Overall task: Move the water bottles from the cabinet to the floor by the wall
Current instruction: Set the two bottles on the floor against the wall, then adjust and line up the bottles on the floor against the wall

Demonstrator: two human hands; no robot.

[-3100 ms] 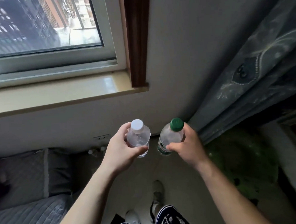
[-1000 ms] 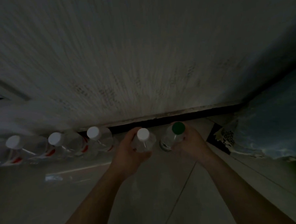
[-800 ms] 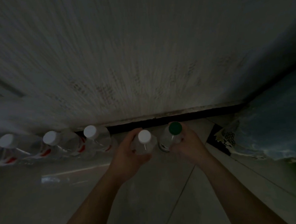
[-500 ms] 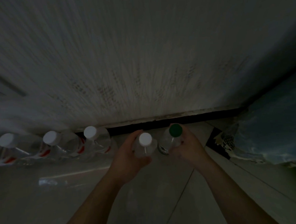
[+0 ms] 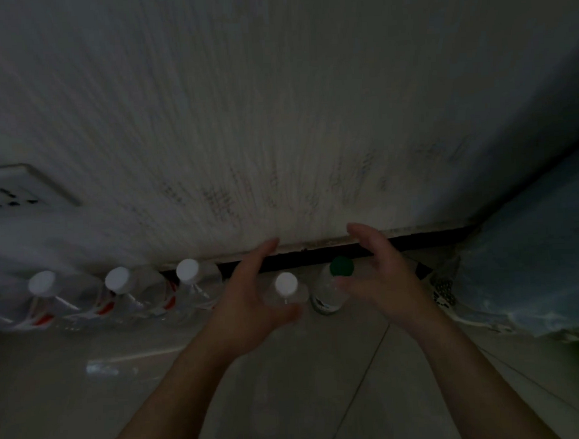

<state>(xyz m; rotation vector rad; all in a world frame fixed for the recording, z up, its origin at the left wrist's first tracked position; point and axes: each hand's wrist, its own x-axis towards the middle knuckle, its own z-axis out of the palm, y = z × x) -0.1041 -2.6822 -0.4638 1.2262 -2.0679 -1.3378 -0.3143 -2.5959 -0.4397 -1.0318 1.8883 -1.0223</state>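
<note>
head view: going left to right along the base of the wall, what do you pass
first white-capped bottle → second white-capped bottle → third white-capped bottle → fourth white-capped bottle → green-capped bottle → blue curtain

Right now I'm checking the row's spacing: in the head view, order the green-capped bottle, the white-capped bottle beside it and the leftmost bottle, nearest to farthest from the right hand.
1. The green-capped bottle, at the right hand's thumb.
2. The white-capped bottle, next leftward, by the left hand.
3. The leftmost bottle, far left along the wall.
</note>
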